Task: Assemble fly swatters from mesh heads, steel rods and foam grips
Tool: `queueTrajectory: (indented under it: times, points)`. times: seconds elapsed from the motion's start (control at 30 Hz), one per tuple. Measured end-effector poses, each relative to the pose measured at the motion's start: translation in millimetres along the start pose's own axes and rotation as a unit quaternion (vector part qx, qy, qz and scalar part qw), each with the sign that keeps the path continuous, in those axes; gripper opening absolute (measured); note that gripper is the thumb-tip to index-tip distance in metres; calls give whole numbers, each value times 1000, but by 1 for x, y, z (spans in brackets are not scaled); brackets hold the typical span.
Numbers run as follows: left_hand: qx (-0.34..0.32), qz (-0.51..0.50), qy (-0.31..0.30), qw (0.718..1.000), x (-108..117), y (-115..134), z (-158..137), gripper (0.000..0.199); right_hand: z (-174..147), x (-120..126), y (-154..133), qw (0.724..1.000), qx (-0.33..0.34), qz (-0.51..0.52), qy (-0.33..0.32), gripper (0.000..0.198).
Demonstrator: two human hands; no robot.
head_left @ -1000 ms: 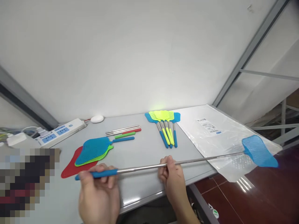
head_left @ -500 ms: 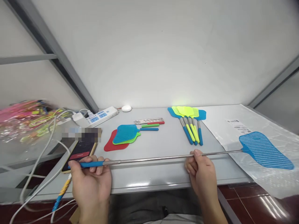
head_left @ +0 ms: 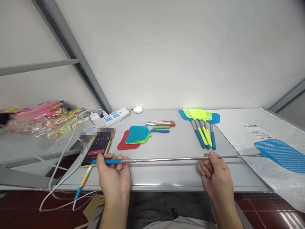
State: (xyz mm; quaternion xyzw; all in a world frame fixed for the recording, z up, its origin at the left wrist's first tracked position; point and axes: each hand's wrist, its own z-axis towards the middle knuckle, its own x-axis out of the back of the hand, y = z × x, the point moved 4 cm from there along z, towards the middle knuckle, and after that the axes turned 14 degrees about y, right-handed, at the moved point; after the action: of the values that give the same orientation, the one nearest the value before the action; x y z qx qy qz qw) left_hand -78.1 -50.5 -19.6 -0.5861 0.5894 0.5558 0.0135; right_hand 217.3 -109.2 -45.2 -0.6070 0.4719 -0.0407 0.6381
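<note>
A blue fly swatter (head_left: 166, 159) with its telescopic metal rod drawn out lies level across both my hands, above the table's front part. My left hand (head_left: 114, 176) is closed around its blue handle, palm up, with the thumb on top. The fingers of my right hand (head_left: 215, 170) pinch the thin rod closer to the mesh head (head_left: 281, 156), whose right edge runs out of view. Beyond the rod lie a blue mesh head (head_left: 137, 134), a red one (head_left: 122, 142) and a green one under the blue. Beside them are loose handles (head_left: 160, 130) and metal rods (head_left: 159, 122).
Several collapsed blue and yellow swatters (head_left: 202, 127) lie fanned at the back right. A white plastic bag (head_left: 240, 127) covers the right end. On the left are a phone (head_left: 98, 146), a power strip (head_left: 116, 117), cables and bagged colourful items (head_left: 47, 121). A white mouse-like object (head_left: 138, 109) sits behind.
The view has turned a little left, so the table and things on it appear further right. Both hands keep the same grip on the extended swatter.
</note>
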Motion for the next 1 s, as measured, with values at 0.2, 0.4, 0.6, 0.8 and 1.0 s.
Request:
queueTrajectory:
  times: [0.2, 0.4, 0.6, 0.8, 1.0]
  points:
    - [-1, 30, -17, 999, -7, -30, -35, 29, -2, -1, 5, 999, 10, -36, -20, 34]
    - [35, 62, -58, 996, -16, -59, -80, 31, -1, -2, 5, 999, -12, -23, -23, 37]
    - [50, 82, -63, 993, -22, -76, -100, 35, -3, -2, 7, 996, -15, -42, -77, 41]
    - [77, 111, -55, 989, -18, -97, -121, 40, -2, -4, 7, 994, -34, -20, -102, 39]
    - [96, 105, -84, 986, -18, -86, -98, 37, -9, -9, 0, 968, 51, -189, -158, 44]
